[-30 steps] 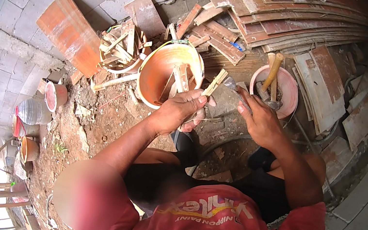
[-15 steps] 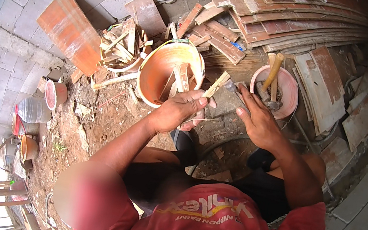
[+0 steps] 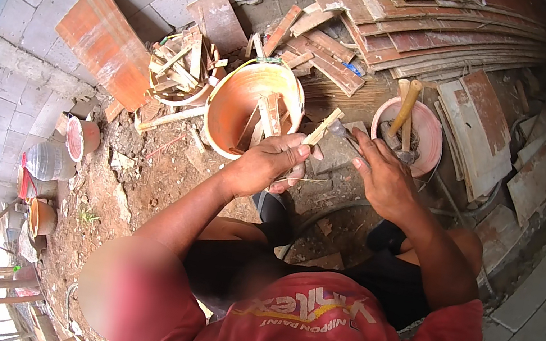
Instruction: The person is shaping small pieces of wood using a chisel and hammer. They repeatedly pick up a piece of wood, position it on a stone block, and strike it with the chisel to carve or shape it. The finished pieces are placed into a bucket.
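Below the head camera, over the dirt floor, the left hand pinches a small split stick beside the orange bucket. The right hand holds a metal-ended tool in its fingers, its end right by the stick. A wooden-handled hammer stands in the pink bucket.

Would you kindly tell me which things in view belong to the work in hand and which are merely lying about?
Apparently in use:
- short pale-yellow wooden stick, in the left hand
- grey metal-bladed tool, in the right hand

Apparently lying about:
- stacked reddish-brown flat wooden boards
- tilted orange-red rectangular board
- small round pink bucket, far left
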Demonstrator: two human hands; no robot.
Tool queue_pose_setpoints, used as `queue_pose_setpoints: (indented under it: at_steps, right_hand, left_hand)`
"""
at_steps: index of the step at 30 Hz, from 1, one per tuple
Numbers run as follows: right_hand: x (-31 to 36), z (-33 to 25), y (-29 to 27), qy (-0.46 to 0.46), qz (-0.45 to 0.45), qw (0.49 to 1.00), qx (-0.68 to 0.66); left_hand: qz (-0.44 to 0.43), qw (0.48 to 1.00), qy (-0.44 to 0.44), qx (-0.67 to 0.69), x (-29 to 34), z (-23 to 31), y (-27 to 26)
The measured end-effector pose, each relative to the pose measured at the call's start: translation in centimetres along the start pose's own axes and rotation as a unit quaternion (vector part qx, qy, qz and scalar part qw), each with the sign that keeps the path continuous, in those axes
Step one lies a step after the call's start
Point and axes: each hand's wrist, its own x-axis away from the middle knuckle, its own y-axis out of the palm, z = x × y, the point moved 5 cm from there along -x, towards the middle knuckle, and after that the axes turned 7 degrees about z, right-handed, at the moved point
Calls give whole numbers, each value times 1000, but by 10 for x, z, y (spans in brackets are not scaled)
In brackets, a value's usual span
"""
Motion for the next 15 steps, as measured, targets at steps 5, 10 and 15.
queue_pose_setpoints:
  at_steps: [5, 10, 15]
  right_hand:
    - [1, -1, 1, -9, -5, 1000, 15]
    - [1, -2, 1, -10, -2, 1000, 14]
    - [0, -1, 3, -14, 14, 1000, 10]
  left_hand:
    - [3, 1000, -4, 7, 0, -1, -1]
    - [7, 1000, -10, 2, 0, 0, -1]
    - [6, 1000, -7, -4, 0, -1, -1]
